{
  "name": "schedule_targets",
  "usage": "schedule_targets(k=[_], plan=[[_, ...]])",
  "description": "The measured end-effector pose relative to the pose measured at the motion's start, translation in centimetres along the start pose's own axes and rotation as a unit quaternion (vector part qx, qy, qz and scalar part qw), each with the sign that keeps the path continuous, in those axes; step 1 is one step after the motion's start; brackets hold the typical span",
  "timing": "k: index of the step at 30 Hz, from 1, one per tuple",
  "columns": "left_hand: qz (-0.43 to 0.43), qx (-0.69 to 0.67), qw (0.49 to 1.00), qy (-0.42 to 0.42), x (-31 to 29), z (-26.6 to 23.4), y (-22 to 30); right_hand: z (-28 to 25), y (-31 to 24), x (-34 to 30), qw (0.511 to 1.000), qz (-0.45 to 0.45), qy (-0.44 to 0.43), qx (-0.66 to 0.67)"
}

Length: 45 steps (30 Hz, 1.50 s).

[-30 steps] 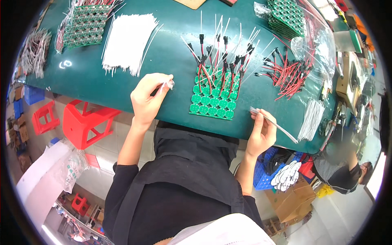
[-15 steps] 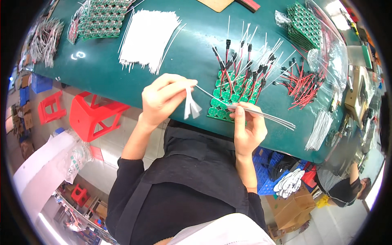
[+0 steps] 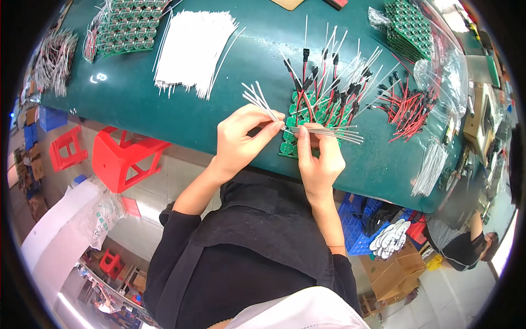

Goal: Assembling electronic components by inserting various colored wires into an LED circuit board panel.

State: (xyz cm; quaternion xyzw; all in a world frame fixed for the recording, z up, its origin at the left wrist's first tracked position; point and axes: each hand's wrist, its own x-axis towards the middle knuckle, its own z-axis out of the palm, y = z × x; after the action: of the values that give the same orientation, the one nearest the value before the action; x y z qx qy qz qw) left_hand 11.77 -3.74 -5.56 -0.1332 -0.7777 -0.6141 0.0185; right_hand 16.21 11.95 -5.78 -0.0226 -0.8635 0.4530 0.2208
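My left hand [image 3: 246,137] is closed in a pinch on a small fan of thin white wires [image 3: 259,100], whose free ends point up and left. Close beside it, my right hand [image 3: 320,159] pinches several more white wires [image 3: 342,133], which stick out to the right. The fingertips of both hands nearly meet over the near left edge of a panel of round green circuit boards [image 3: 287,148]. Red-and-black leads with black connectors [image 3: 306,55] and white wires stand up from that panel. My right fingers hide part of its near edge.
A thick white wire bundle [image 3: 192,52] lies left on the green table [image 3: 131,104]. More board panels [image 3: 129,27] sit far left; stacked boards [image 3: 408,30], loose red-and-black leads [image 3: 405,109] and white wires [image 3: 429,169] lie right. Red stools [image 3: 123,156] and a blue crate [image 3: 353,225] stand below.
My left hand has moved right, and its wires now point upward instead of hanging down. My right hand has shifted slightly left and up, bringing the hands together.
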Motion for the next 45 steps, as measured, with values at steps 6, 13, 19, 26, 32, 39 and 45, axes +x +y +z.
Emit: schedule_targets(k=[6,13,19,26,32,39,45], plan=[[0.038,0.067,0.997,0.004,0.0,0.3,0.1,-0.1,-0.7,0.6,0.999,-0.034,-0.01,-0.037],[0.046,0.075,0.996,0.005,0.0,0.4,0.1,-0.4,-0.8,0.3,0.997,-0.05,0.002,-0.058],[0.063,0.074,0.995,-0.002,-0.1,0.5,0.1,-1.6,0.1,-0.1,0.999,0.017,0.024,-0.035],[0.074,0.082,0.994,0.004,0.1,0.6,0.2,-1.6,0.6,-0.5,0.999,0.032,0.034,-0.009],[0.095,0.122,0.988,-0.002,-0.3,0.8,-0.3,-1.4,0.7,-0.4,0.999,0.015,0.036,-0.015],[0.104,0.183,0.978,0.001,-0.4,1.0,0.5,-1.2,0.9,-0.4,0.999,0.001,0.033,-0.028],[0.13,0.071,0.989,0.011,0.1,1.3,0.7,-1.3,0.8,-0.1,0.998,-0.03,0.011,-0.054]])
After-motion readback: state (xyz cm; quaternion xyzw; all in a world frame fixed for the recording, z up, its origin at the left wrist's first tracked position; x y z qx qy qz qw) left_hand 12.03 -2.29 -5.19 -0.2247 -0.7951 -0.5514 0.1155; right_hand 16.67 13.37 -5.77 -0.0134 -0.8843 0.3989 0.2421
